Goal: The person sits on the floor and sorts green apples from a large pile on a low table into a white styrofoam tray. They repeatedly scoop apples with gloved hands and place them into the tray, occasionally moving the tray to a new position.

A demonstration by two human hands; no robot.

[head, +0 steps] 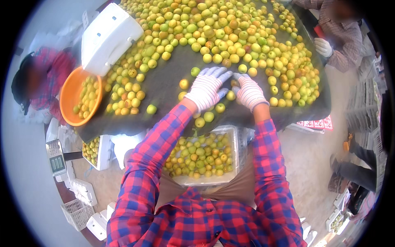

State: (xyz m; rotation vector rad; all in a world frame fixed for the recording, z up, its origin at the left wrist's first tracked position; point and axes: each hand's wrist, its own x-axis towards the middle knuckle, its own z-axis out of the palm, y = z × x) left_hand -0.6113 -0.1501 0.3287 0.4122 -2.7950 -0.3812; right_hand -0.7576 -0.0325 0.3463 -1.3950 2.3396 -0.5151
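Both my hands wear striped knit gloves with grey-blue fingers and lie over small yellow-green fruits (209,116) on a dark cloth-covered table (166,89). My left hand (209,86) reaches forward with its fingers slightly spread, palm down. Close beside it on the right is my right hand (248,89), its fingers bent over a partly hidden fruit; whether it grips that fruit I cannot tell. A yellow fruit (230,95) lies between the hands. Below the table's near edge, between my knees, a white crate lined with clear plastic (236,154) holds many more such fruits.
A large heap of fruits (222,34) covers the far side. At the left stand an orange basin (66,103) with fruits and a white foam box (108,37). A digital scale (56,157) is lower left. Co-workers (342,40) (46,77) are at both sides.
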